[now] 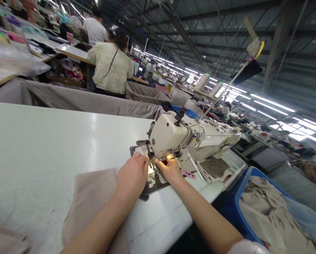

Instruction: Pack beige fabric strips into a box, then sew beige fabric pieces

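Both my hands are at the needle area of a cream sewing machine (171,135), under its small lamp. My left hand (133,173) is closed, its fingertips pinched just left of the needle. My right hand (170,170) is closed too, thumb and index finger together right beside the needle. Whatever they hold is too small to make out. Beneath my left forearm a beige fabric piece (90,197) lies on the white table (41,151). Pink-handled snips (188,174) lie just right of my right hand.
Another beige cloth (5,241) is at the lower left. A tray (233,169) with folded fabric sits behind my right forearm. A blue bin (239,201) of beige pieces stands at the right. A seated person (111,67) is beyond the table, back turned.
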